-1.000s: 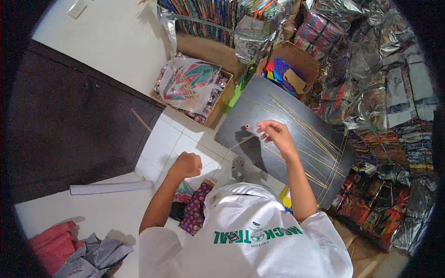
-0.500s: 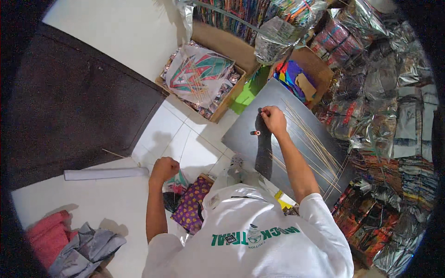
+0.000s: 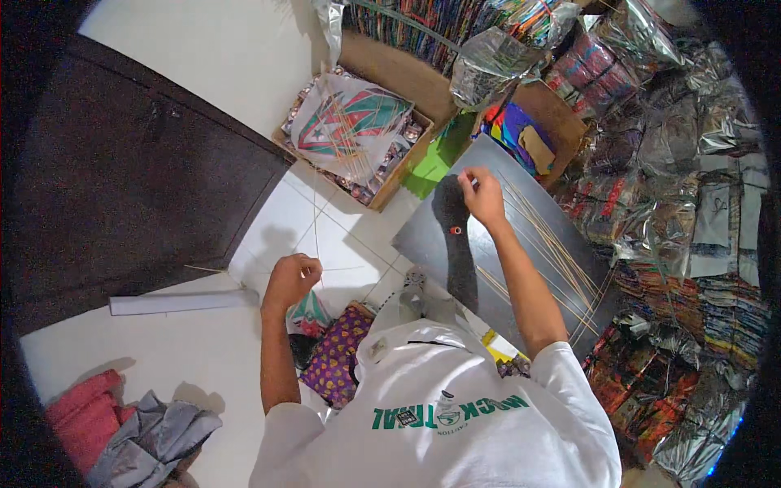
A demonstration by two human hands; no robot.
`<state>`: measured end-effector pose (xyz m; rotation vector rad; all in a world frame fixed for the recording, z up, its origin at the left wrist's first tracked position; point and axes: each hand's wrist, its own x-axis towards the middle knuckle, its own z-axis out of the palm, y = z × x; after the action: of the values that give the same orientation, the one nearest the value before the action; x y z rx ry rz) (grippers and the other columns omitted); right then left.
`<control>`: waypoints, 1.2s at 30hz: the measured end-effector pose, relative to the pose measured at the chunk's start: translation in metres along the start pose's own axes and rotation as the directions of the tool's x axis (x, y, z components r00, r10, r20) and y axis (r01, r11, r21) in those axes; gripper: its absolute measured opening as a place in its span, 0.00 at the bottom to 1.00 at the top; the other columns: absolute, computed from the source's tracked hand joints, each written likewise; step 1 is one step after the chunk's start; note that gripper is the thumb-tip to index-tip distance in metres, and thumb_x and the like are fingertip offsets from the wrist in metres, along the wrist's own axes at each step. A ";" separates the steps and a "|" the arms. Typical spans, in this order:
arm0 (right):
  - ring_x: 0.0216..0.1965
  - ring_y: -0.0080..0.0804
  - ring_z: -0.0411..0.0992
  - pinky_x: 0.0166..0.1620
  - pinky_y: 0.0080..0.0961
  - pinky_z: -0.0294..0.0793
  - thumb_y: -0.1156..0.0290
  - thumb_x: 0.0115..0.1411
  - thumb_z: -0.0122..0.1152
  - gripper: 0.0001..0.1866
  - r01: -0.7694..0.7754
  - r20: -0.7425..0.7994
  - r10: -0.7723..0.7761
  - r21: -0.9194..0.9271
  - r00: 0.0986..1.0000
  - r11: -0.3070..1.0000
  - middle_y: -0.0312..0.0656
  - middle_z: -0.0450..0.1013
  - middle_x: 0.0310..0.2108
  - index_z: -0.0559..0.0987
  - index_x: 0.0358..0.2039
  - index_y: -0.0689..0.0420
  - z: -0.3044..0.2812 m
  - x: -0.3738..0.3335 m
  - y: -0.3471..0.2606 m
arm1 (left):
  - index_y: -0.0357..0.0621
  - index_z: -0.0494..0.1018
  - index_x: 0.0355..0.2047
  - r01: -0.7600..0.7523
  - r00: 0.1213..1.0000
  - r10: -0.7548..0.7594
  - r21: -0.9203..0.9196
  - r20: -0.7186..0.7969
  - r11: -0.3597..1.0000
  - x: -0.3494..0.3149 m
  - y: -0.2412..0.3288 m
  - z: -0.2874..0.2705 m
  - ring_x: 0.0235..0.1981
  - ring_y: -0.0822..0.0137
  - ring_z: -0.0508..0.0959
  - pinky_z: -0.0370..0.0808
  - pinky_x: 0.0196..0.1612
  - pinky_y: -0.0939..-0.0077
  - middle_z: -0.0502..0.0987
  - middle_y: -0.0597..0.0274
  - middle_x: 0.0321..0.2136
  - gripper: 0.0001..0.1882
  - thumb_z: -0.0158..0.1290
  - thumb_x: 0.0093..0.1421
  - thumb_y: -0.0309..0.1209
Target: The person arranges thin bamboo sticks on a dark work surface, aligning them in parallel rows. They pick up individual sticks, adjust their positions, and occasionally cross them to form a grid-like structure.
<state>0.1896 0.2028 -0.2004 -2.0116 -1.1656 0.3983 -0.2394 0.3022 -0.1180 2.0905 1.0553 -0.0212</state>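
My left hand (image 3: pixel 290 282) is closed in a pinch over the tiled floor, holding thin crossed sticks. One stick (image 3: pixel 316 220) points away from me, and another (image 3: pixel 346 267) runs crosswise past the fingers. My right hand (image 3: pixel 483 198) is pinched above a dark grey board (image 3: pixel 423 236); whatever its fingertips hold is too fine to make out. On the board, just nearer to me than this hand, lies a small orange-red spool-like piece (image 3: pixel 455 231). Several loose thin sticks (image 3: pixel 557 252) are spread along the board's right side.
A cardboard box (image 3: pixel 390 195) beyond the board holds printed sheets, with a kite-like sheet (image 3: pixel 350 126) and sticks on top. Wrapped bundles (image 3: pixel 651 179) crowd the right. A white roll (image 3: pixel 183 302) and crumpled cloths (image 3: pixel 154 439) lie left. A purple patterned item (image 3: pixel 338 350) is near my body.
My left hand has turned and risen slightly, and its crossed sticks show more plainly. My right hand has moved a little farther away. The spool-like piece has shifted and turned slightly.
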 end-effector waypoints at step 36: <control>0.15 0.15 0.53 0.18 0.15 0.51 0.66 0.73 0.45 0.07 0.195 -0.249 -0.313 0.961 0.916 -0.194 0.27 0.56 0.18 0.57 0.41 0.48 -0.338 -0.337 -0.199 | 0.33 0.80 0.36 -0.247 0.944 0.045 -0.608 -0.327 0.754 -0.080 0.136 0.073 0.27 0.82 0.68 0.66 0.32 0.87 0.76 0.72 0.27 0.06 0.60 0.59 0.24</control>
<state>0.0907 -0.1768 0.1363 -0.2469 -0.7310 0.8335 -0.1750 0.1531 -0.0556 1.5464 0.8866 0.6690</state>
